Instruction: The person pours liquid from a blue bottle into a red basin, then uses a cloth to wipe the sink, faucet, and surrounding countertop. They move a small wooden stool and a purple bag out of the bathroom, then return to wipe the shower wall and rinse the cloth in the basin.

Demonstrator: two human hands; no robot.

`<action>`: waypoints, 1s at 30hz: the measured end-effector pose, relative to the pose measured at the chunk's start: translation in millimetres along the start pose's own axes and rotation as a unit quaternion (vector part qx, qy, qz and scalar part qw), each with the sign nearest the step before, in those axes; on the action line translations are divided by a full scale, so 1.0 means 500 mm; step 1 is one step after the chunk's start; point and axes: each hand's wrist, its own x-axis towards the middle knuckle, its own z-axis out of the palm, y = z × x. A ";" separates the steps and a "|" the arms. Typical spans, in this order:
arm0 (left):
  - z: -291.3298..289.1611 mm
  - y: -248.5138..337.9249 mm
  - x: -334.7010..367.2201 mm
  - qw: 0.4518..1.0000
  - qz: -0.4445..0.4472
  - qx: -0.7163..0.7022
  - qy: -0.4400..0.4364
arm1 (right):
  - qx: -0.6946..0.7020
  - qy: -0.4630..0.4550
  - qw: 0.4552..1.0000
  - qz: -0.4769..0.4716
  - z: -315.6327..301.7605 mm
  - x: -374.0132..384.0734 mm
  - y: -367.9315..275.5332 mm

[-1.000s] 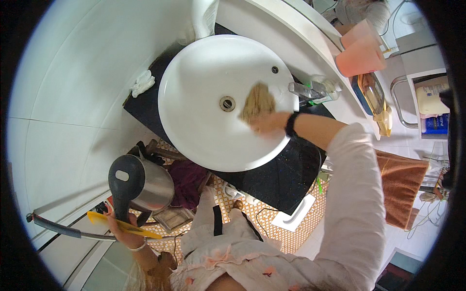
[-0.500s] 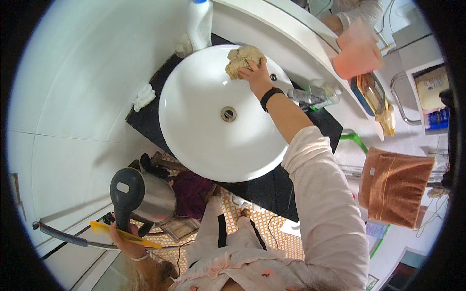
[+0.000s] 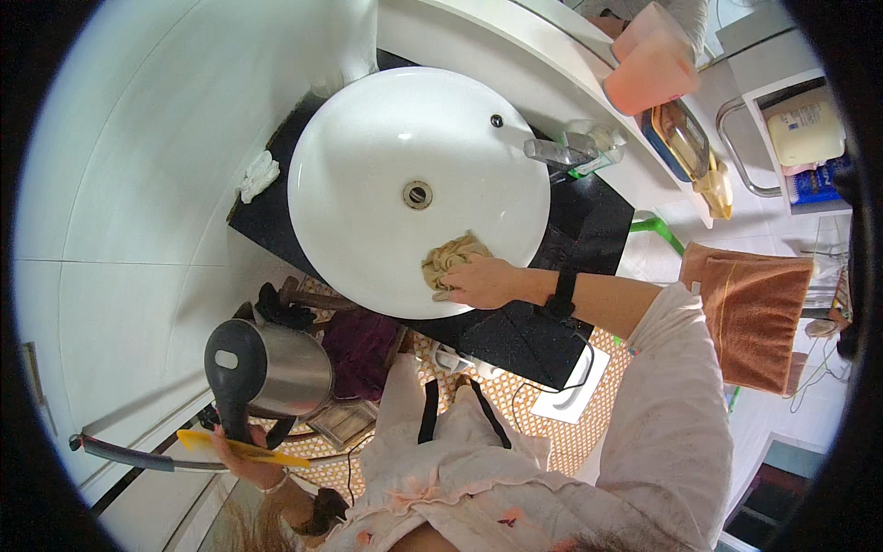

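My right hand (image 3: 480, 281) presses a crumpled beige cloth (image 3: 452, 257) against the near inner wall of the round white washbasin (image 3: 354, 175). Its fingers are bunched over the cloth. At the lower left, my left hand (image 3: 246, 462) is closed around the black handle of a steel kettle (image 3: 296, 361) with a black lid. A flat yellow strip (image 3: 246, 449) crosses the fingers of that hand; whether it is gripped too is unclear. The kettle hangs beside the basin counter, tilted.
The basin stands on a black counter (image 3: 515, 336). Clear bottles (image 3: 589, 152) are at its right, and a white crumpled wad (image 3: 258, 175) at its left. A pink cup (image 3: 651, 78) sits on the right ledge. A brown towel (image 3: 747, 317) hangs farther right.
My right hand has brought the beige cloth from the basin's far rim to its near inner wall. The view has shifted slightly; my left hand stays with the kettle.
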 end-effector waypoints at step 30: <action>0.042 0.079 0.064 0.903 -0.350 -0.243 0.056 | -0.094 0.041 0.995 -0.021 -0.033 -0.092 0.004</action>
